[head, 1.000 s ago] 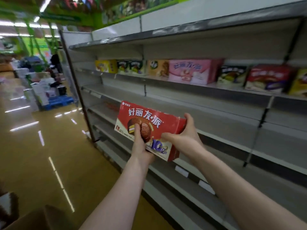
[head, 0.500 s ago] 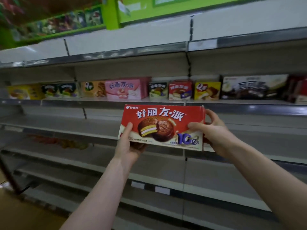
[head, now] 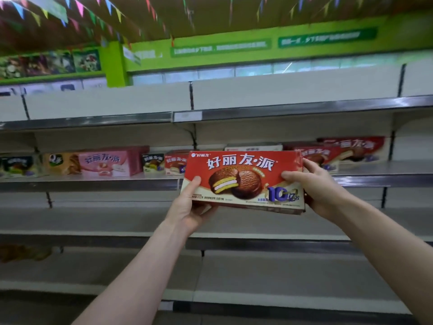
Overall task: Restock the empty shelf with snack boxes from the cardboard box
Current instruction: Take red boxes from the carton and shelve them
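The left hand [head: 187,208] cups the lower left corner of the red snack box [head: 243,181], thumb laid on the printed front, the rest of it tucked under and behind, mostly hidden. The box hangs in the air between both hands, upright on its long edge, front toward the person, its long axis running left to right and almost parallel to the shelf lips, tipped slightly down at the right. The right hand [head: 315,190] clamps the other end, thumb on the front and fingers [head: 309,163] wrapped over the end panel. Neither hand looks nearer the shelving.

The box sits in front of the stocked shelf [head: 93,184], covering part of its lip. On that shelf, from the left, stand dark and tan cartons, a pink box [head: 112,164], smaller packs, then red boxes [head: 328,156] of the same brand. Whether a gap lies directly behind the held box I cannot tell. Just below is a bare shelf [head: 93,219], with 2 more bare levels under it. I would judge the next move as a straight push forward. The cardboard box is not in view.
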Demonstrator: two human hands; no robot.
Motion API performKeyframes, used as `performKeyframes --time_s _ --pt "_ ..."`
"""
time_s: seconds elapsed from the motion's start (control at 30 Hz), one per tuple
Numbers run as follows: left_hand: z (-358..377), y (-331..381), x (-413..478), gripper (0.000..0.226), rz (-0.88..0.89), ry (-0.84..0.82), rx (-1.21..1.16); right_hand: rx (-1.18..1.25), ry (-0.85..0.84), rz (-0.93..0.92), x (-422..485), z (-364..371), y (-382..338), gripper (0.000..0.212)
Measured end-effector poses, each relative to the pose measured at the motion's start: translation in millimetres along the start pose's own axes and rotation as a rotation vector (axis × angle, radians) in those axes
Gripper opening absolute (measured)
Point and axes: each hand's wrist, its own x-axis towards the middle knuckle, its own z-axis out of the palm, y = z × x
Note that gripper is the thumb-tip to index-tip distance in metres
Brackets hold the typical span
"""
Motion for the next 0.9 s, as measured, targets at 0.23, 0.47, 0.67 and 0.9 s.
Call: performKeyframes --time_s 0.23,0.47,0.67,0.9 --pt "84 -41 -7 0.049 0.027 -0.106 0.122 -0.05 0.061 -0.057 -19 -99 -39 0.061" --pt "145 -86 1 0.041 -0.011 -0.181 0.251 -0.04 0.143 -0.057 -24 -173 -45 0.053" --pt "186 -120 32 0.042 -0.01 -0.193 0.324 -0.036 0.243 -0.034 1 -214 -39 0.053" --pt "227 -140 89 0.026 -0.041 -0.29 0.327 -0.068 0.335 -0.056 52 -254 -43 0.047"
